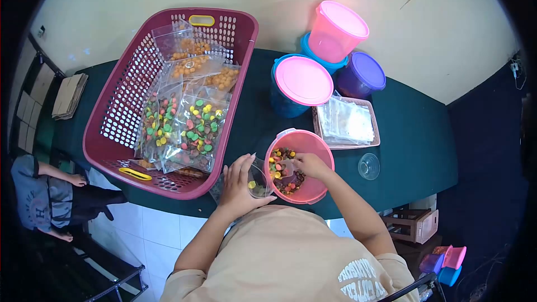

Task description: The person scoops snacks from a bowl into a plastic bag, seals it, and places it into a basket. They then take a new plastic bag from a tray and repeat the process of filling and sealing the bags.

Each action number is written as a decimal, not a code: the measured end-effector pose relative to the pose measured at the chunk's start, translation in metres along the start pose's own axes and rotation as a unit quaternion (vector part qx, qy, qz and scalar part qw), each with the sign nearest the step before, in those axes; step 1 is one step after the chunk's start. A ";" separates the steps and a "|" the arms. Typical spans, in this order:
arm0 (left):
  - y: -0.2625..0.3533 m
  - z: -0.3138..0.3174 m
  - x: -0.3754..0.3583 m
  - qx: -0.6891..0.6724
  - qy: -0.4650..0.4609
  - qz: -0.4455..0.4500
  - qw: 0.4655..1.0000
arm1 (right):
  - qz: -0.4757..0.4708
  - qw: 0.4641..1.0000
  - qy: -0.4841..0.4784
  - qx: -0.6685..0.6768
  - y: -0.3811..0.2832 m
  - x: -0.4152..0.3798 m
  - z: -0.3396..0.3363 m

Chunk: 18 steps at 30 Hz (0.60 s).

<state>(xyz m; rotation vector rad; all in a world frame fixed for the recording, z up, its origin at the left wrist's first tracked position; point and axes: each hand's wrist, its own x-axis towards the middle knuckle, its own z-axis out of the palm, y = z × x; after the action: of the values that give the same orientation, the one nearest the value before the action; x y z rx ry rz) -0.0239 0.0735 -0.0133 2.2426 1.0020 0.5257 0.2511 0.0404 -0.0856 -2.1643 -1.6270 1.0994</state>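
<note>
At the table's front edge my left hand (pixel 239 189) is wrapped round a clear plastic cup (pixel 258 182) with a few yellow and green pieces in it. The cup stands beside a pink bucket (pixel 319 148) of multicoloured candies (pixel 285 184). My right hand (pixel 311 166) reaches into the bucket, its fingers closed on a small translucent pink scoop (pixel 289 171) among the candies. To the left, a maroon basket (pixel 193 190) holds several filled clear bags (pixel 204 126), some with colourful candies, others with orange balls.
Behind the bucket stand lidded tubs (pixel 304 81), a purple one (pixel 363 72) among them, and a tray of empty bags (pixel 347 120). A clear glass bowl (pixel 369 166) is at the right. Brown paper stacks (pixel 70 96) lie far left, near another person (pixel 45 193).
</note>
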 end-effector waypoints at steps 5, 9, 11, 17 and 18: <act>0.000 0.003 0.001 0.001 0.000 0.004 1.000 | -0.025 0.999 0.032 0.014 -0.010 -0.013 -0.011; 0.001 0.002 0.002 -0.006 -0.006 0.014 1.000 | -0.029 0.998 0.044 0.036 -0.005 -0.018 -0.018; 0.000 0.003 0.002 -0.008 -0.002 0.017 1.000 | -0.032 0.998 0.046 0.039 -0.005 -0.023 -0.026; 0.001 0.003 0.006 0.002 -0.008 0.007 1.000 | 0.002 0.999 0.038 0.038 -0.035 -0.048 -0.061; 0.002 0.003 0.007 0.001 -0.009 0.005 1.000 | 0.020 0.999 0.029 0.011 -0.041 -0.051 -0.067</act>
<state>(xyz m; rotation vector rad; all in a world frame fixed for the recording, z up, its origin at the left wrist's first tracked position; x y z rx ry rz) -0.0170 0.0765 -0.0137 2.2522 0.9829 0.5073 0.2608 0.0262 0.0067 -2.2027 -1.5476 1.0500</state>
